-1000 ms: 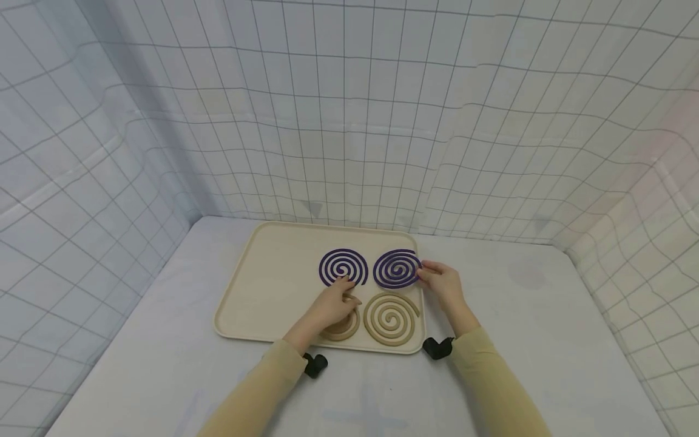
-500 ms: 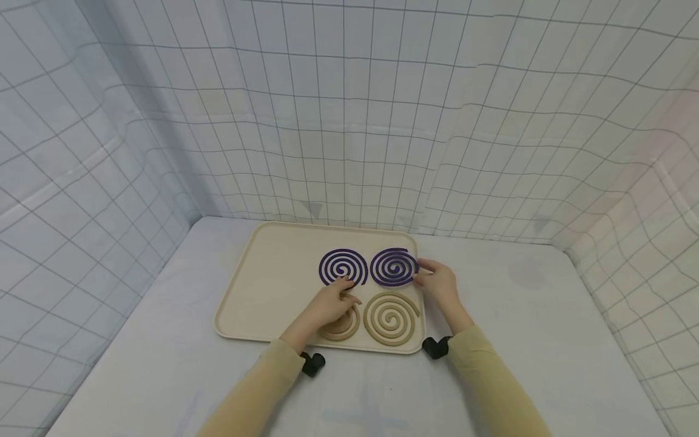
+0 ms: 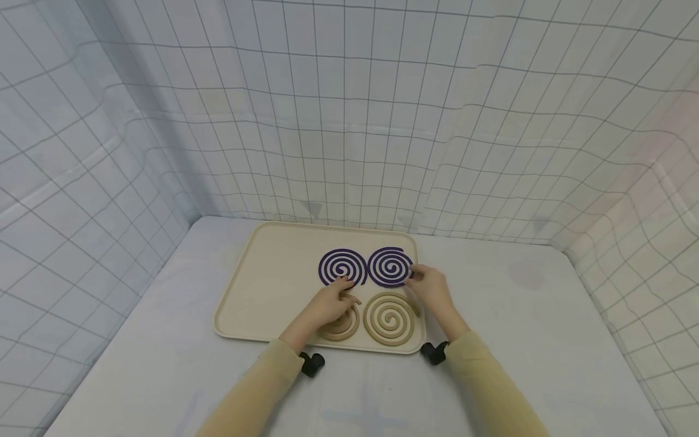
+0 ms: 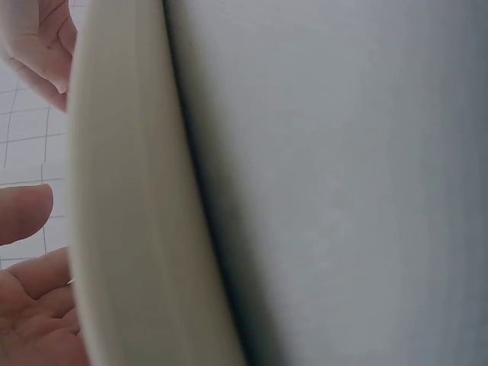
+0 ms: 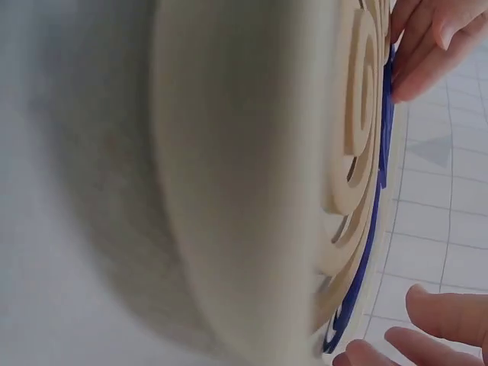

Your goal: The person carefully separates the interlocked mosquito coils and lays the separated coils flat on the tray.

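Observation:
In the head view, two purple mosquito coils lie side by side on a cream tray, above two tan ones. My left hand reaches over the left tan coil, partly hiding it. Its fingertips rest on the near edge of the left purple coil. At the outer right edge of the right purple coil, my right hand touches with thumb and forefinger spread apart. Below that lies the right tan coil. The right wrist view shows my right fingers beside a blue-purple edge.
The tray's raised rim fills much of the left wrist view. A white-covered table surrounds the tray. Grid-patterned white curtains enclose the back and both sides. Black wrist cameras sit close to the tray's near edge.
My right hand has moved left along with the right purple coil, which now lies flat right against the left purple one. The left hand has hardly moved.

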Tool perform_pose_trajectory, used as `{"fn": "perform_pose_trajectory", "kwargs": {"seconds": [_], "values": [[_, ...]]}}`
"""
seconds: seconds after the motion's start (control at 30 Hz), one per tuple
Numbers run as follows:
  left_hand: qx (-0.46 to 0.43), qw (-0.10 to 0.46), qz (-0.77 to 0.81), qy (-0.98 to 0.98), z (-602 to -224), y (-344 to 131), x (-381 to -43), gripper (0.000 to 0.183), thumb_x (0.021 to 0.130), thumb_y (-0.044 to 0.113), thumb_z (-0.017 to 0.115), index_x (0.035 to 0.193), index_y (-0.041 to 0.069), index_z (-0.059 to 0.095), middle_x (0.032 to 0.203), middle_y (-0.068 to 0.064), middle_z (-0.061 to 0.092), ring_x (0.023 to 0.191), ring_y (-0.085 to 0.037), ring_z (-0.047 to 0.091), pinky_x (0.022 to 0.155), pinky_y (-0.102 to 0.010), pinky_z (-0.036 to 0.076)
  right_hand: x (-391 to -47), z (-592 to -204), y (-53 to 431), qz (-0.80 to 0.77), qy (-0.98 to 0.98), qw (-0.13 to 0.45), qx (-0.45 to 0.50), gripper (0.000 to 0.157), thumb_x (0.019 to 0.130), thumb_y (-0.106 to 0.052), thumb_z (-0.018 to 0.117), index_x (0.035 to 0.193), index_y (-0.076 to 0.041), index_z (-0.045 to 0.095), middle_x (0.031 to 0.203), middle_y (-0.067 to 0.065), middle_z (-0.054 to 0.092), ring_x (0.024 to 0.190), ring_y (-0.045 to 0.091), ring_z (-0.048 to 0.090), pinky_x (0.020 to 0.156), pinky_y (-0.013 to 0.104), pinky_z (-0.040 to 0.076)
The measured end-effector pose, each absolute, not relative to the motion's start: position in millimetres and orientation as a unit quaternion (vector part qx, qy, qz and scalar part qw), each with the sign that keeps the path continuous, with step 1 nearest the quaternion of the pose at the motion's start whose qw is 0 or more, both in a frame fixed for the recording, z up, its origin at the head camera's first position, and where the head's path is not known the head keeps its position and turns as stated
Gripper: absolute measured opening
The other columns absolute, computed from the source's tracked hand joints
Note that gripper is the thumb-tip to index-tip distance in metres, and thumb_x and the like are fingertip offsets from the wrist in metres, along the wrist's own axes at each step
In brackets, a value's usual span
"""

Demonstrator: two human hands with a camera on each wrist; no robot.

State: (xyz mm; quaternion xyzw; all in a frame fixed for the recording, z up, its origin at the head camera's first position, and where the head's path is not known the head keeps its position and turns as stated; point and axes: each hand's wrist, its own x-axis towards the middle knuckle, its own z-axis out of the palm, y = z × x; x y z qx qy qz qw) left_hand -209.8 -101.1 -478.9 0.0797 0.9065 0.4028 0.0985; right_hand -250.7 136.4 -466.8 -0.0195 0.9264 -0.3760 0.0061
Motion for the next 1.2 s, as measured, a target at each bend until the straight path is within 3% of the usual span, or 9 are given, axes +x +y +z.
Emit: {"fn": "perform_pose_trajectory", "kwargs": {"seconds": [0.2, 0.3, 0.43, 0.63, 0.87, 1.03, 1.2], "values": [[0.072, 0.105, 0.419, 0.899, -478.6, -101.6, -210.5, 0.047, 0.098, 0.016, 0.059, 0.140, -0.002, 0.051, 0.154, -0.020, 0.039, 0.147, -0.037, 0.027, 0.121, -0.050, 0.022, -241.6, -463.0, 137.5, -0.330, 0.939, 0.052, -0.084, 0.038, 0.090, -0.010, 0.067, 0.126, -0.001, 0.064, 0.108, 0.019, 0.071, 0.087, 0.029, 0.065, 0.077, 0.042, 0.056], [0.071, 0.106, 0.422, 0.897, -477.7, -102.2, -211.0, 0.046, 0.098, 0.015, 0.058, 0.140, -0.001, 0.051, 0.154, -0.019, 0.039, 0.147, -0.037, 0.027, 0.121, -0.050, 0.022, -239.8, -465.4, 139.6, -0.304, 0.938, 0.080, -0.143, 0.039, 0.090, -0.011, 0.068, 0.127, 0.000, 0.064, 0.124, 0.022, 0.066, 0.106, 0.036, 0.065, 0.092, 0.048, 0.053], [0.074, 0.107, 0.424, 0.897, -476.7, -102.9, -211.7, 0.044, 0.098, 0.013, 0.056, 0.140, 0.000, 0.052, 0.154, -0.020, 0.038, 0.146, -0.038, 0.028, 0.120, -0.051, 0.022, -237.5, -467.2, 140.8, -0.280, 0.935, 0.107, -0.190, 0.049, 0.091, -0.019, 0.069, 0.133, 0.006, 0.057, 0.147, 0.025, 0.046, 0.134, 0.044, 0.045, 0.112, 0.053, 0.036], [0.076, 0.111, 0.431, 0.892, -477.6, -106.0, -210.2, 0.042, 0.099, 0.011, 0.054, 0.140, -0.001, 0.052, 0.155, -0.020, 0.038, 0.146, -0.039, 0.027, 0.120, -0.052, 0.022, -234.1, -473.3, 139.2, -0.250, 0.937, 0.117, -0.213, 0.058, 0.098, -0.030, 0.059, 0.138, 0.011, 0.048, 0.150, 0.032, 0.037, 0.138, 0.048, 0.036, 0.115, 0.056, 0.030], [0.052, 0.112, 0.456, 0.881, -475.0, -105.7, -210.4, 0.042, 0.100, 0.010, 0.052, 0.140, -0.001, 0.051, 0.156, -0.019, 0.036, 0.146, -0.038, 0.027, 0.112, -0.051, 0.037, -232.3, -463.2, 131.3, -0.214, 0.942, 0.158, -0.203, 0.071, 0.098, -0.034, 0.059, 0.144, 0.015, 0.035, 0.157, 0.032, 0.021, 0.147, 0.046, 0.019, 0.120, 0.054, 0.022], [0.049, 0.109, 0.462, 0.879, -478.0, -107.9, -214.3, 0.040, 0.100, 0.012, 0.053, 0.139, 0.002, 0.054, 0.153, -0.019, 0.041, 0.142, -0.040, 0.035, 0.117, -0.052, 0.030, -234.7, -464.9, 129.3, -0.198, 0.946, 0.166, -0.194, 0.078, 0.098, -0.039, 0.059, 0.147, 0.013, 0.030, 0.159, 0.030, 0.016, 0.148, 0.044, 0.016, 0.119, 0.053, 0.024], [0.063, 0.109, 0.458, 0.880, -478.2, -111.9, -217.6, 0.040, 0.099, 0.012, 0.054, 0.137, 0.001, 0.055, 0.149, -0.021, 0.045, 0.138, -0.041, 0.042, 0.116, -0.052, 0.032, -236.0, -470.8, 130.8, -0.218, 0.944, 0.161, -0.186, 0.078, 0.097, -0.038, 0.061, 0.147, 0.013, 0.029, 0.160, 0.028, 0.016, 0.148, 0.044, 0.015, 0.119, 0.054, 0.023]]}}
